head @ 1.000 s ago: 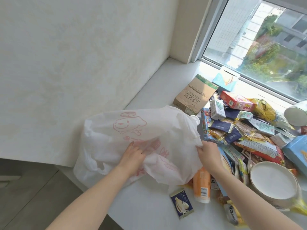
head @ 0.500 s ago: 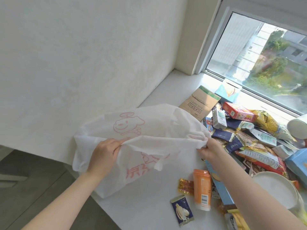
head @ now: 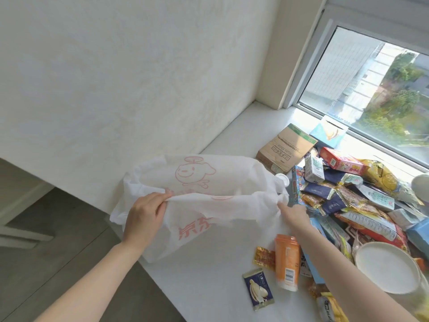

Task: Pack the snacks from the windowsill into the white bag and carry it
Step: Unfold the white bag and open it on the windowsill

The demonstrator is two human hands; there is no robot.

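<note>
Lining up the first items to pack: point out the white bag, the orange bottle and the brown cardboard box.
white bag (head: 197,214): head view, front panel.
orange bottle (head: 286,261): head view, mid-body.
brown cardboard box (head: 283,151): head view, top face.

Your right arm (head: 325,247) hides part of the blue box (head: 312,267); the white bowl (head: 387,268) runs off the right edge.

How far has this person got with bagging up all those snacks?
Barely started. Both hands, left and right, grip the bag at its rim, holding its mouth open; nothing shows inside. The snacks lie piled on the windowsill. All the packing, and the carrying, is left.
</note>
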